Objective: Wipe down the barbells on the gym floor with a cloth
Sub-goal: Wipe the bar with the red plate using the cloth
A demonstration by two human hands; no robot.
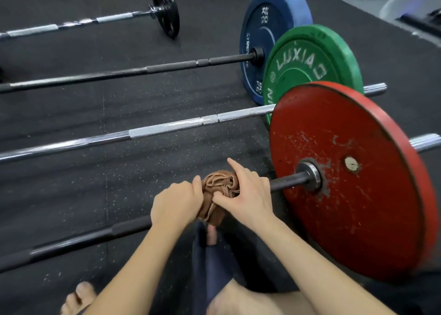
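The fingers of the left hand (175,202) are curled round the brown cloth (220,183) and the bar under it. The right hand (248,196) is laid over the other side of the cloth: its thumb is pressed into the folds, most of its fingers are bent over the far side, and its first finger is stuck out straight, touching nothing. The cloth is soft and bunched into a wrinkly lump, and it is wrapped on the nearest barbell (83,239), between the two hands. This bar is a long, thin, dark metal rod, laid on the floor from the lower left up to the right. The right hand is nearer to the red plate (358,207), with only a short bare bit of bar between them; a much longer stretch is left on the other side. So the next wipe is probably best slid along the bar, leftward. The red plate is round, flat and scratched. Three more barbells are laid behind it: a shiny silver bar (167,128) with a green plate (310,59), a black bar (152,69) with a blue plate (269,28), and a far silver bar (71,24). The floor (119,183) is dark, speckled rubber.
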